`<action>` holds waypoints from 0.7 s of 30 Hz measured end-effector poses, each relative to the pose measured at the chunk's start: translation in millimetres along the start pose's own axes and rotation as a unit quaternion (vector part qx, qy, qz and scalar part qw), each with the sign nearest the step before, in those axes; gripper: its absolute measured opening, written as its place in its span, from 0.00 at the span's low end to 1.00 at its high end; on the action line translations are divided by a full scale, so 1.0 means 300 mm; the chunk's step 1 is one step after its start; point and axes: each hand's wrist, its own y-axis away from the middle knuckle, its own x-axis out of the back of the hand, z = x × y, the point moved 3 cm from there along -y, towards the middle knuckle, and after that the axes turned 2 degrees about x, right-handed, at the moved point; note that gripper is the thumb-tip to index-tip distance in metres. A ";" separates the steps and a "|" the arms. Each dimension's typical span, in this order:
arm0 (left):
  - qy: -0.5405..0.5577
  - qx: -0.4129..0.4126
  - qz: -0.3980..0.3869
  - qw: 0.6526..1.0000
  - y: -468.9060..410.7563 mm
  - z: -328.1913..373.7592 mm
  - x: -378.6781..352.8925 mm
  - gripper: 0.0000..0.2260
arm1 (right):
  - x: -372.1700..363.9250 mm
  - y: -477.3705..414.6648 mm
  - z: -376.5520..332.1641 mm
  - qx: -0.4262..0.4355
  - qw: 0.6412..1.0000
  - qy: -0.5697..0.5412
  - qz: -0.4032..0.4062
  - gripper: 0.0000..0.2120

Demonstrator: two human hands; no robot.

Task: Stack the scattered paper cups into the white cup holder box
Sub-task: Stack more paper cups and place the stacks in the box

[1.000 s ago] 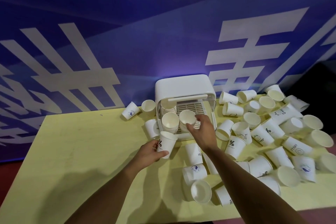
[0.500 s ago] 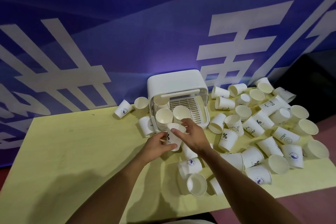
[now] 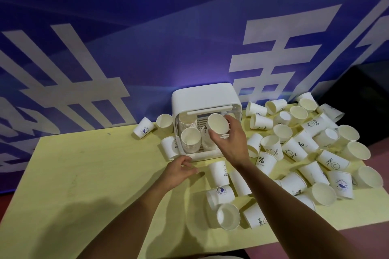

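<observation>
Head view: gripped white paper cup (image 3: 218,123) in right hand (image 3: 231,145), fingers curled round it, mouth facing outward, at cup holder box (image 3: 205,96) opening; left hand (image 3: 179,171) fingers loosely apart over bench (image 3: 94,174).

Before me a pale yellow table (image 3: 84,174) meets a blue banner (image 3: 147,27) with big white characters; reddish floor (image 3: 370,229) shows at my right.

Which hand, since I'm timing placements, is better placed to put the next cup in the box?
Right. The right hand grips a cup at the white box opening; the left hand holds nothing, short of it.
</observation>
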 end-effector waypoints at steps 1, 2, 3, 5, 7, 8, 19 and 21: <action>-0.002 0.004 0.002 1.000 -0.001 -0.010 0.003 0.26 | -0.006 -0.007 0.002 0.002 1.000 0.012 -0.002 0.33; -0.003 0.006 0.003 1.000 -0.002 -0.018 0.006 0.28 | -0.013 -0.011 0.006 0.003 1.000 0.021 -0.007 0.33; -0.008 0.008 0.002 1.000 -0.003 -0.024 0.009 0.28 | -0.019 -0.013 0.006 0.006 1.000 0.028 -0.013 0.33; -0.016 0.008 -0.001 1.000 0.002 -0.025 0.013 0.25 | -0.030 -0.017 0.007 0.012 0.999 0.036 -0.027 0.33; -0.016 0.006 0.001 1.000 0.010 -0.024 0.020 0.20 | -0.045 -0.021 0.014 0.015 0.998 0.049 -0.041 0.33; -0.012 0.005 0.002 1.000 0.014 -0.023 0.023 0.18 | -0.054 -0.024 0.021 0.014 0.997 0.057 -0.049 0.33; -0.003 0.015 0.017 1.000 0.018 -0.061 0.032 0.13 | -0.153 -0.054 0.104 -0.015 0.986 0.137 -0.096 0.36; 0.001 0.023 0.017 1.000 0.012 -0.073 0.027 0.14 | -0.170 -0.055 0.119 -0.020 0.984 0.142 -0.104 0.34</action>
